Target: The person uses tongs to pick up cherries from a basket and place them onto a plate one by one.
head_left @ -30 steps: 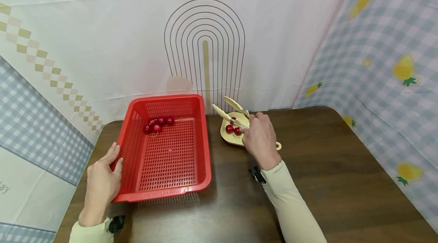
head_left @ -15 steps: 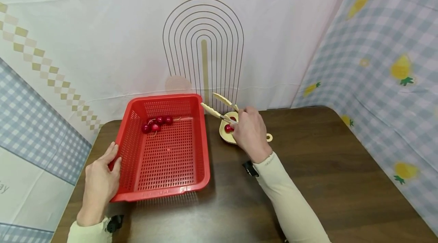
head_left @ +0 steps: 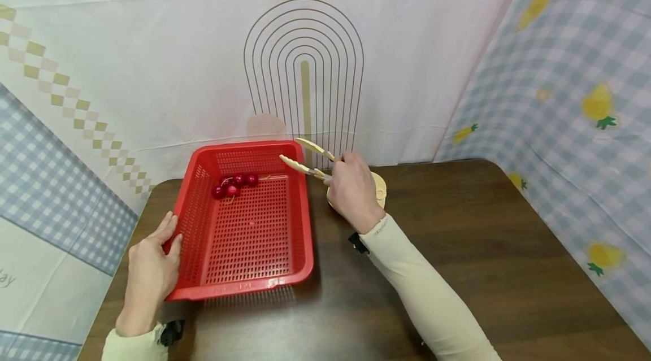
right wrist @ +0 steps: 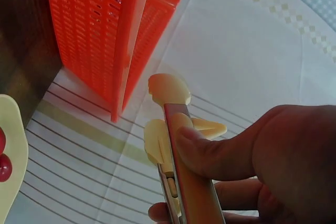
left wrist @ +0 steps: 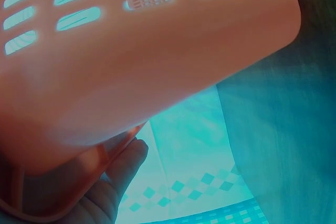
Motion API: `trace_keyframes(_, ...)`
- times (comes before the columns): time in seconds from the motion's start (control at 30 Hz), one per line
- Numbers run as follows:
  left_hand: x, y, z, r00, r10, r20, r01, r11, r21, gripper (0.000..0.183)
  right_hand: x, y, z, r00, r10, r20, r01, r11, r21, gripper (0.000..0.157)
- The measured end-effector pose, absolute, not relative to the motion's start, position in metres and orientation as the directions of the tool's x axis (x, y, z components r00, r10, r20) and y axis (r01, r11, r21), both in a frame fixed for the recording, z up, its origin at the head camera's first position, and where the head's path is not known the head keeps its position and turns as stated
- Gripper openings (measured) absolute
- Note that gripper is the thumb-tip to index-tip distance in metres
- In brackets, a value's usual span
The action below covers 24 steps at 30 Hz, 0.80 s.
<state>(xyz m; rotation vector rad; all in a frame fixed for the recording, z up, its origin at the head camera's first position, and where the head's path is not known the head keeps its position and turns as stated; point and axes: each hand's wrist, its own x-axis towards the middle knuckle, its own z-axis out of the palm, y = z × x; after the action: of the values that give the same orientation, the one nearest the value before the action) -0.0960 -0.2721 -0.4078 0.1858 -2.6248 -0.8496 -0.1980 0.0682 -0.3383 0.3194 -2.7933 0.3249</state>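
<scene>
My left hand grips the left rim of a red plastic basket. Several dark red cherries lie together at the basket's back left, some with stems. A pair of pale yellow tongs is held in my right hand, with its tips spread apart over the basket's right rim near the back corner. I see nothing between those tips. Under and behind the right hand is a pale yellow dish, mostly covered in the head view. Two cherries show on it at the left of the right wrist view.
Dark brown wood tabletop spreads to the right of the dish and in front of the basket. A white patterned cloth hangs behind the table, and a checked cloth hangs at the right.
My right hand has moved left with the tongs, from over the dish to the basket's right rim. It now hides the cherries on the dish. The left hand and basket stay put.
</scene>
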Motion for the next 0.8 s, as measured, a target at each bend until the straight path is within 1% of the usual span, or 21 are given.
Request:
trace_keyframes(0.13,-0.096,-0.272,-0.408,-0.922,-0.239,0.305,-0.015,0.808,0.589,0.045,-0.203,0.057,-0.336,-0.932,-0.211,0.295,-0.262,0.954,-0.147,0.027)
trace_keyframes(0.3,-0.097,-0.272,-0.407,-0.921,-0.248,0.301,-0.022,0.804,0.594,0.045,-0.209,0.045,-0.336,-0.937,-0.236,0.258,-0.27,0.957,-0.105,0.024)
trace_keyframes(0.4,-0.097,-0.272,-0.407,-0.919,-0.25,0.304,-0.022,0.804,0.595,0.045,-0.212,0.039,-0.336,-0.931,-0.263,0.254,-0.289,0.955,-0.07,0.022)
trace_keyframes(0.5,-0.097,-0.272,-0.407,-0.918,-0.252,0.307,-0.022,0.802,0.596,0.045,-0.215,0.034,-0.336,-0.921,-0.301,0.249,-0.317,0.948,-0.025,0.017)
trace_keyframes(0.63,-0.096,-0.272,-0.408,-0.917,-0.255,0.306,-0.022,0.8,0.599,0.045,-0.218,0.026,-0.336,-0.909,-0.344,0.236,-0.354,0.935,0.002,0.011)
trace_keyframes(0.8,-0.097,-0.272,-0.408,-0.917,-0.255,0.307,-0.022,0.801,0.598,0.044,-0.221,0.017,-0.337,-0.894,-0.385,0.23,-0.388,0.921,0.033,0.011)
